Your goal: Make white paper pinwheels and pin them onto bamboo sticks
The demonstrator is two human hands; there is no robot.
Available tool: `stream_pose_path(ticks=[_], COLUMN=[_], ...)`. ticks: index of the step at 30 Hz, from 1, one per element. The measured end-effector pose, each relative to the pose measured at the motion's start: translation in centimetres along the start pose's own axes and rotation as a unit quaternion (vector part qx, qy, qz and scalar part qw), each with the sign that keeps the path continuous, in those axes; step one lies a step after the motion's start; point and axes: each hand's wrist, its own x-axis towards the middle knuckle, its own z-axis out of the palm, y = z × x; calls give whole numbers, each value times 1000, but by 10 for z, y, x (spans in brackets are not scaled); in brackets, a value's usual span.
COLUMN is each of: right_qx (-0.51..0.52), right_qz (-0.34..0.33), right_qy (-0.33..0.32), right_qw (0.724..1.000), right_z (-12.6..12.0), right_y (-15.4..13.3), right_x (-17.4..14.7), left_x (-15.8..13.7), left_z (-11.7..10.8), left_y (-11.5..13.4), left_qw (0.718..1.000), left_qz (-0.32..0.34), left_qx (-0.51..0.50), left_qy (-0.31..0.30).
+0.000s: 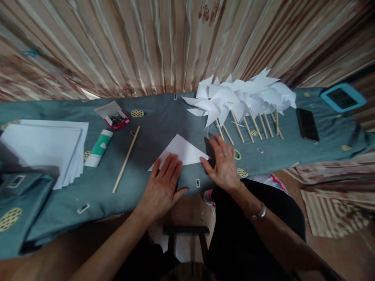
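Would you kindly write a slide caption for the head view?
Left hand on a white paper triangle, right hand at its corner, paper pinwheels lying nearby.

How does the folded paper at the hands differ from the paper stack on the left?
The folded paper is triangular; the paper stack looks roughly rectangular. The folded paper looks smaller; the paper stack shows several staggered sheets. The left hand and right hand touch the folded paper, not the paper stack. Both are white and lie on the cloth.

Pleated beige-brown curtain, table draped in grey-green pineapple-print cloth, brown floor, dim light
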Motion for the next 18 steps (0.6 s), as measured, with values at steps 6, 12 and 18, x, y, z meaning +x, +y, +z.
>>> stream_pose_path(ticks=[6,12,18], right_qx=[-6,31,107], right_qz=[15,-29,-207], right_qy=[-3,16,-89], right_qw=[1000,999,968], right_z=[-9,-15,-6], right_y=[20,10,-15], right_x=[-7,-4,-10], left_x=[0,-1,0], left_z=[3,1,-1], left_y=[0,2,3], left_qw=[1000,1000,999], left_qz=[1,-9,-18], left_qx=[13,3,-2], left_qy=[11,-15,-39])
